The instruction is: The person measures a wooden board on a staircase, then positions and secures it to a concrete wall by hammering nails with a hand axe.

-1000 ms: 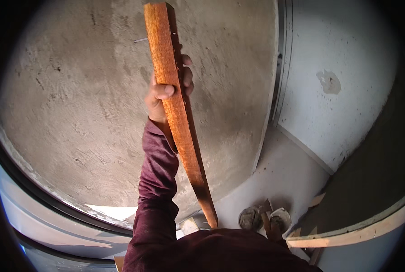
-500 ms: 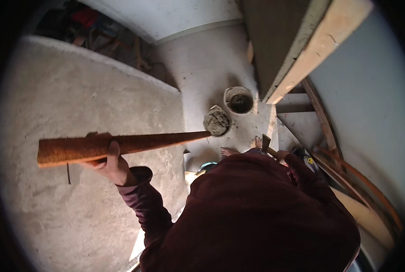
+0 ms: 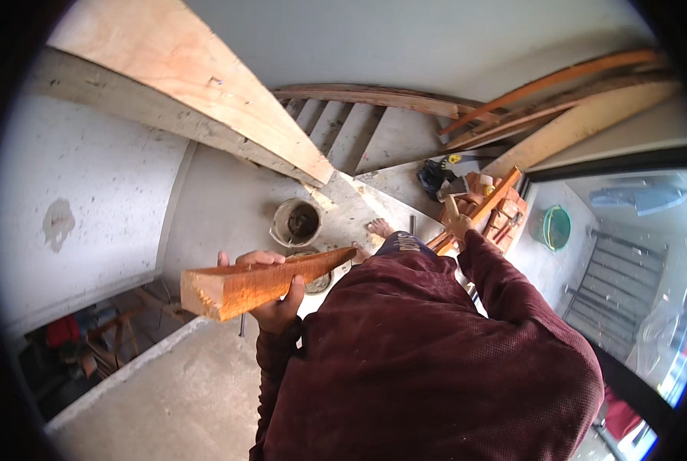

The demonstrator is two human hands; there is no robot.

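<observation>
My left hand [image 3: 280,309] is wrapped around a reddish-brown wooden beam [image 3: 263,284], its sawn end turned to the left and its other end running toward my body. A nail [image 3: 242,324] sticks down from the beam's underside. On the right, my right hand [image 3: 462,226] is closed on the wooden handle of a hatchet [image 3: 456,187] with a dark flared head. Beyond the beam stands a bucket [image 3: 296,222] with dark wet stuff inside. A second bucket [image 3: 320,284], with grey mortar in it, is partly covered by the beam.
Concrete stairs [image 3: 351,131] rise ahead, with curved boards [image 3: 559,88] along the wall. A large plank-edged formwork [image 3: 205,92] juts in from the upper left. Bricks and timber [image 3: 505,211] lie beside my right hand. A green bucket [image 3: 556,227] stands farther right.
My view has turned to the right, bringing the bricks, green bucket and railing into sight. The beam now points more toward me, still in my left hand; the hatchet stays in my right.
</observation>
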